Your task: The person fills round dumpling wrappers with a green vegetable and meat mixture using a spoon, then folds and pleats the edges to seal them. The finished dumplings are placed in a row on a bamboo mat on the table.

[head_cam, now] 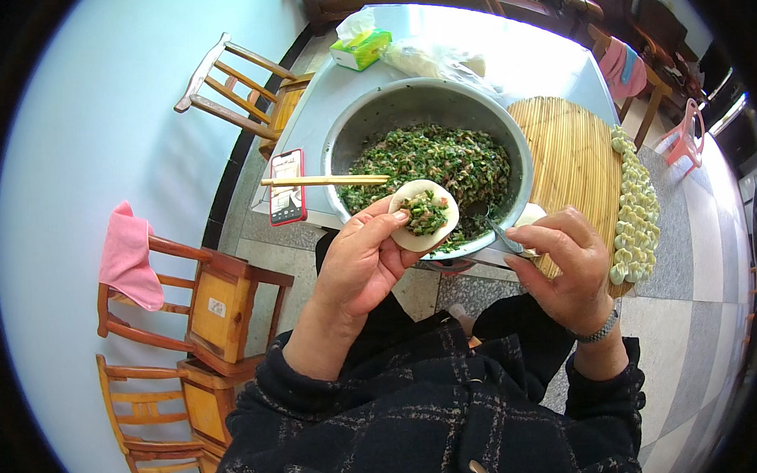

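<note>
My left hand [370, 258] holds a round dough wrapper [413, 239] over the near side of a large metal basin [423, 96]. A mound of chopped green filling [426, 213] with pinkish bits sits on the wrapper, my thumb at its edge. More of this filling [435, 153] lies heaped in the basin. My right hand [564, 264] is at the basin's right rim, thumb and forefinger apart around the handle of a metal spoon [498, 230]. The spoon's bowl end is down in the filling. Beside the rim, partly behind my right fingers, are pale dough wrappers [530, 215].
Right of the basin lies a slatted mat [567, 167] with several folded dumplings [635, 212] along its right edge. Wooden chopsticks [326, 181] reach over the basin's left rim, across a phone [287, 205]. A tissue box [361, 49] and plastic bag [432, 62] stand behind. Wooden chairs [228, 310] are left.
</note>
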{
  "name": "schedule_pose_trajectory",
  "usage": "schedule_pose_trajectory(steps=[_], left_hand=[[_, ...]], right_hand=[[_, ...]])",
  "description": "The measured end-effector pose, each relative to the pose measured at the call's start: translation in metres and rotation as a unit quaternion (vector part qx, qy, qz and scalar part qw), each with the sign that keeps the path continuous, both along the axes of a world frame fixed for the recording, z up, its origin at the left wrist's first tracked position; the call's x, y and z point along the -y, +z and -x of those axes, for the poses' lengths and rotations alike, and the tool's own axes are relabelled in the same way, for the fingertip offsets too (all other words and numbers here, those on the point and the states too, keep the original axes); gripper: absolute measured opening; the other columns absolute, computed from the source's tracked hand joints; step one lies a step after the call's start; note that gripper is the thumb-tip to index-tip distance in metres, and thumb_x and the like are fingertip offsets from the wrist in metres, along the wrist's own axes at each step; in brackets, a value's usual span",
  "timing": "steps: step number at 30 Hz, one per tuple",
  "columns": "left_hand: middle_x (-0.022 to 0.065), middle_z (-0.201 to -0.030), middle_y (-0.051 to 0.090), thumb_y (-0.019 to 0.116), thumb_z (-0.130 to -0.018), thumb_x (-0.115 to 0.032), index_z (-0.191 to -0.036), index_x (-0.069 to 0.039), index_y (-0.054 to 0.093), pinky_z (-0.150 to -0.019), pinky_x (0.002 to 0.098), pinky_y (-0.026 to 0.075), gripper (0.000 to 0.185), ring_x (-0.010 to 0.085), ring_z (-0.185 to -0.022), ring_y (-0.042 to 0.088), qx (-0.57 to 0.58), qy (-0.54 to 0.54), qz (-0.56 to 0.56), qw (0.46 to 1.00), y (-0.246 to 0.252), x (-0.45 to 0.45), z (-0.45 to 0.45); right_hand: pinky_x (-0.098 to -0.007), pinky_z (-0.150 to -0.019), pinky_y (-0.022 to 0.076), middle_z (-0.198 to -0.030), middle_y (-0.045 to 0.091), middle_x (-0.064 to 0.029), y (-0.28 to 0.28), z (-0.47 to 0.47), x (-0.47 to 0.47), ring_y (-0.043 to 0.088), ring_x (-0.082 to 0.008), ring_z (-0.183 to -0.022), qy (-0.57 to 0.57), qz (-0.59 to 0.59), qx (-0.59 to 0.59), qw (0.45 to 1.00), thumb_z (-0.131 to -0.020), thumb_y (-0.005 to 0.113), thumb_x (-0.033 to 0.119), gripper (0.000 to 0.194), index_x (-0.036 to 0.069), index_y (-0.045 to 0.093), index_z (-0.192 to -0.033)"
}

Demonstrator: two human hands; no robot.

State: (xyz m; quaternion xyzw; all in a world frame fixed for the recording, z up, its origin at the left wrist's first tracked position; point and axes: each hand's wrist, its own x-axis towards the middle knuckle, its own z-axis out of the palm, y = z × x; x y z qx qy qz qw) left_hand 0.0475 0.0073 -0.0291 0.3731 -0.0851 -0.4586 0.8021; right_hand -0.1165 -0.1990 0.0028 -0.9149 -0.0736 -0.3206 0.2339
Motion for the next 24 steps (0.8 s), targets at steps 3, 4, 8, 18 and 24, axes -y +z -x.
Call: schedule_pose_trajectory(steps=[3, 4, 8, 18, 24], left_hand=[[0.0255, -0.136, 0.058, 0.038, -0.102, -0.004, -0.143, 0.009, 0.042, -0.105, 0.0457, 0.054, 0.044, 0.0337, -0.123, 0.063, -0.006, -0.001, 0.001, 1.000, 0.001, 0.001, 0.002], [0.0255, -0.136, 0.058, 0.038, -0.101, -0.004, -0.143, 0.009, 0.042, -0.105, 0.0457, 0.054, 0.044, 0.0336, -0.123, 0.063, -0.005, -0.002, -0.001, 1.000, 0.002, 0.001, 0.003], [0.0239, -0.134, 0.060, 0.038, -0.102, -0.004, -0.142, 0.008, 0.044, -0.104, 0.0449, 0.055, 0.043, 0.0317, -0.120, 0.065, -0.007, -0.022, -0.008, 1.000, 0.001, 0.001, 0.005], [0.0173, -0.133, 0.062, 0.044, -0.103, -0.005, -0.141, 0.003, 0.048, -0.104, 0.0451, 0.055, 0.040, 0.0260, -0.119, 0.065, 0.009, -0.053, -0.013, 0.998, 0.000, -0.001, 0.007], [0.0160, -0.134, 0.062, 0.044, -0.104, -0.007, -0.142, 0.003, 0.048, -0.105, 0.0451, 0.054, 0.040, 0.0250, -0.121, 0.064, 0.045, -0.067, -0.010, 0.997, 0.001, 0.002, 0.008]], right_hand=[[-0.0340, -0.066, 0.0494, -0.089, 0.063, -0.0061, 0.000, -0.009, -0.010, 0.060, -0.0215, -0.077, 0.014, 0.020, 0.022, 0.999, -0.071, 0.085, 0.003, 0.039, 0.008, 0.072, -0.107], [-0.0344, -0.066, 0.0493, -0.088, 0.063, -0.0057, -0.001, -0.012, -0.013, 0.060, -0.0217, -0.077, 0.017, 0.031, 0.028, 0.999, -0.071, 0.085, 0.002, 0.038, 0.008, 0.072, -0.107], [-0.0371, -0.071, 0.0493, -0.096, 0.059, -0.0038, -0.005, -0.026, -0.024, 0.060, -0.0228, -0.082, 0.024, 0.062, 0.021, 0.998, -0.075, 0.077, 0.009, 0.033, 0.011, 0.069, -0.107], [-0.0358, -0.067, 0.0481, -0.098, 0.061, -0.0014, -0.008, -0.043, -0.023, 0.060, -0.0198, -0.077, 0.066, 0.108, 0.052, 0.991, -0.070, 0.078, 0.008, 0.024, 0.012, 0.070, -0.093], [-0.0351, -0.073, 0.0483, -0.100, 0.061, -0.0026, -0.008, -0.049, -0.023, 0.061, -0.0206, -0.086, 0.075, 0.091, 0.054, 0.992, -0.076, 0.072, 0.015, 0.017, 0.011, 0.064, -0.090]])
